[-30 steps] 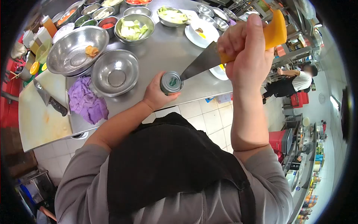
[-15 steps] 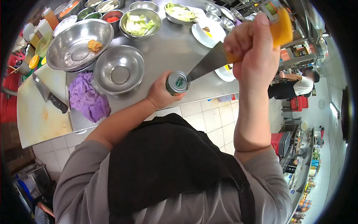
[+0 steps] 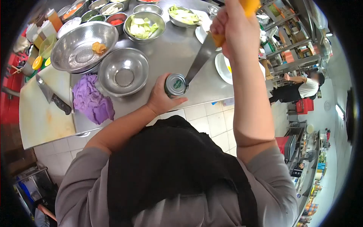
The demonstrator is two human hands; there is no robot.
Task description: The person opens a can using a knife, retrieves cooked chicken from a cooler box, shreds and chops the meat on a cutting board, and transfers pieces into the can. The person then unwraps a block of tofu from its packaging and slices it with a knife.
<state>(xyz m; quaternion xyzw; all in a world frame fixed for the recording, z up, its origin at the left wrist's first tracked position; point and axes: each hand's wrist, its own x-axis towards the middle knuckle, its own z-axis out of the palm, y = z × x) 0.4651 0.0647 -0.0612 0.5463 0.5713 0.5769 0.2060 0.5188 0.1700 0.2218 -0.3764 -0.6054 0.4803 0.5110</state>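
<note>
My left hand (image 3: 160, 97) is wrapped round a small tin can (image 3: 176, 83) that stands at the front edge of the steel table, its silver lid facing up with a green mark. My right hand (image 3: 239, 34) is raised above and to the right, closed on the yellow handle of a knife (image 3: 200, 56). The knife's blade slants down to the left, and its tip meets the right rim of the can's lid. Whether the tip has pierced the metal I cannot tell. Left of the can sits a steel bowl (image 3: 141, 77) with nothing visible in it.
A purple cloth (image 3: 90, 100) lies beside a cutting board (image 3: 45, 123) with a black-handled knife (image 3: 56, 100) on it. Behind stand a steel colander (image 3: 62, 56) and several bowls of cut vegetables. White plates (image 3: 223, 72) are to the right. Another person (image 3: 298, 89) stands farther off.
My right hand has moved left and up, so the knife stands steeper against the can's rim. The can, still in my left hand, appears slightly farther left.
</note>
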